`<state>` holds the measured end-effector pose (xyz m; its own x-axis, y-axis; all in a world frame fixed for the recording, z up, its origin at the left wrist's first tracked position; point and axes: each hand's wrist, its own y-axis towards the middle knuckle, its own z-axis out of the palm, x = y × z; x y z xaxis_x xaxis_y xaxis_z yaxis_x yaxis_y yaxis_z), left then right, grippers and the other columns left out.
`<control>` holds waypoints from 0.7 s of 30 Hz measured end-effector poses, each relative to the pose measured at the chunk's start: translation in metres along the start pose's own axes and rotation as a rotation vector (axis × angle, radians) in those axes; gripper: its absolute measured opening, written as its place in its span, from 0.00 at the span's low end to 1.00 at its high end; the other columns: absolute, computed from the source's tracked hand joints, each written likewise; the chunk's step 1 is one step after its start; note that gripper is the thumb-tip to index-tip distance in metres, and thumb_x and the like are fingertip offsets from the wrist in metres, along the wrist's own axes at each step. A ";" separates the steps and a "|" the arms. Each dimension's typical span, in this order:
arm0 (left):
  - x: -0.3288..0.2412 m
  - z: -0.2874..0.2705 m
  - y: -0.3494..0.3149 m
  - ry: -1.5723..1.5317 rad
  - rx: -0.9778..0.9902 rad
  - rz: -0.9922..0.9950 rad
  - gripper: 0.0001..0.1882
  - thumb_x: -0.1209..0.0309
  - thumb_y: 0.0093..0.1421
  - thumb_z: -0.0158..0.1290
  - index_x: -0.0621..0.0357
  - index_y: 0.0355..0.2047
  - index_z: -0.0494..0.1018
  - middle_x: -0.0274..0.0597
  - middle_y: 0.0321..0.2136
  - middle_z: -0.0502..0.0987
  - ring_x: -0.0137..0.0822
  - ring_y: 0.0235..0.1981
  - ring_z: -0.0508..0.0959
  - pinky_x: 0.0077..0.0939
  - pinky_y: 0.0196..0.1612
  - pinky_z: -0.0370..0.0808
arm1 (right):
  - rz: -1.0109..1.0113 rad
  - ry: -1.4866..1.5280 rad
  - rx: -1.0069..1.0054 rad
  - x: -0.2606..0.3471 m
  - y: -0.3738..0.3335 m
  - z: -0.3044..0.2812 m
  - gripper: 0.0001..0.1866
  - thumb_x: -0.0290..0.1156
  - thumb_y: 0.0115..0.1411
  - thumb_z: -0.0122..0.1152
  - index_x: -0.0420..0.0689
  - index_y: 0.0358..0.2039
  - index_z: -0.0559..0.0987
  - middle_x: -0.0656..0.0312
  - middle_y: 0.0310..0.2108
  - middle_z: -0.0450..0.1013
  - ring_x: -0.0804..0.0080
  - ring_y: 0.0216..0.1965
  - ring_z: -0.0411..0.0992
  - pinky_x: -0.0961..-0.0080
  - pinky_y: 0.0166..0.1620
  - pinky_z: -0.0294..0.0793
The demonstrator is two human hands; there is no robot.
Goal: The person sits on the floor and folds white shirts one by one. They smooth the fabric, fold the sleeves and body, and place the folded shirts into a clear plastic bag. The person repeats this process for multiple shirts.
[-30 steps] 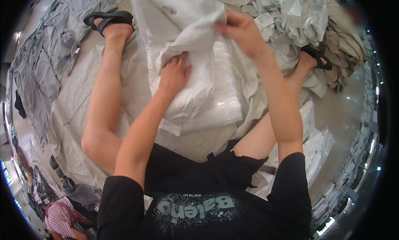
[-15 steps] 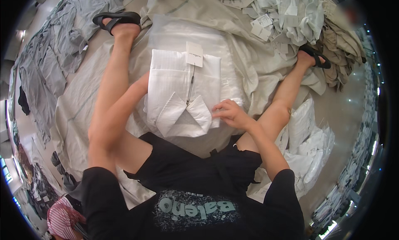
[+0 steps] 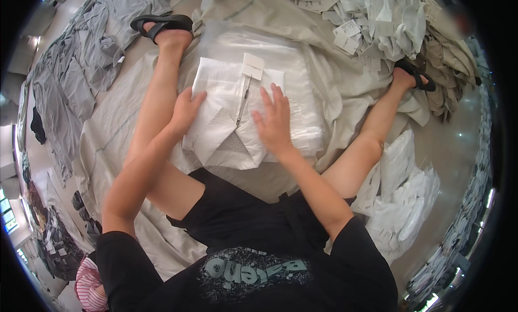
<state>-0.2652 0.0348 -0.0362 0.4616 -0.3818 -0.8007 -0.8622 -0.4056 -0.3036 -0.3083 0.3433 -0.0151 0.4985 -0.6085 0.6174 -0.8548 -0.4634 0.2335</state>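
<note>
A folded white shirt (image 3: 218, 93) lies between my legs, its collar toward me. From the collar a cord runs up to a white paper tag (image 3: 252, 67) lying on the shirt front. My left hand (image 3: 188, 108) rests along the shirt's left edge, fingers stretched over it and gripping nothing. On the right half, beside the collar, my right hand (image 3: 273, 120) lies with its fingers spread. Beneath the shirt is a stack of clear plastic bags (image 3: 299, 90), which shows beyond its far and right sides.
A beige cloth (image 3: 116, 128) covers the floor. Grey garments (image 3: 70, 80) lie at the left, tagged white garments (image 3: 388, 20) at the far right, with brown ones (image 3: 445, 69) beside them. Bagged white garments (image 3: 402, 198) sit by my right knee. A person in striped clothing (image 3: 89, 285) is at lower left.
My left hand has come out from beneath the shirt to its left edge. My right hand has moved from the right edge onto the shirt front. The shirt now lies slightly turned.
</note>
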 end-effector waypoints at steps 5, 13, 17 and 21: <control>0.046 0.022 0.010 0.148 -0.118 -0.064 0.23 0.58 0.73 0.58 0.72 0.50 0.76 0.61 0.41 0.84 0.51 0.44 0.84 0.44 0.52 0.77 | 0.026 -0.206 0.066 0.013 -0.014 0.074 0.44 0.61 0.73 0.54 0.53 0.81 0.56 0.47 0.82 0.45 0.45 0.82 0.42 0.44 0.81 0.40; 0.019 0.023 -0.005 0.406 -0.223 -0.170 0.51 0.40 0.62 0.65 0.81 0.62 0.67 0.78 0.63 0.71 0.66 0.64 0.75 0.43 0.68 0.70 | 0.583 0.493 -0.071 0.012 0.063 0.047 0.36 0.55 0.68 0.66 0.39 0.64 0.75 0.53 0.50 0.81 0.53 0.50 0.81 0.56 0.57 0.78; 0.005 0.017 -0.002 0.264 -0.101 -0.261 0.59 0.34 0.53 0.70 0.88 0.57 0.69 0.79 0.59 0.74 0.64 0.62 0.77 0.43 0.67 0.72 | 0.606 0.447 -0.199 -0.007 0.111 0.079 0.29 0.41 0.64 0.72 0.36 0.59 0.77 0.59 0.38 0.82 0.63 0.34 0.81 0.65 0.42 0.81; 0.029 0.013 0.001 0.302 -0.024 -0.219 0.54 0.35 0.55 0.69 0.86 0.53 0.73 0.78 0.56 0.76 0.62 0.58 0.80 0.45 0.61 0.76 | 0.472 0.639 -0.291 0.018 0.114 0.067 0.23 0.27 0.61 0.71 0.38 0.57 0.80 0.61 0.33 0.81 0.71 0.33 0.79 0.72 0.39 0.80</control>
<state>-0.2557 0.0345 -0.0663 0.6781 -0.5106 -0.5286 -0.7329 -0.5228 -0.4353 -0.3871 0.2362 -0.0282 -0.0226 -0.1747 0.9844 -0.9996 -0.0142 -0.0255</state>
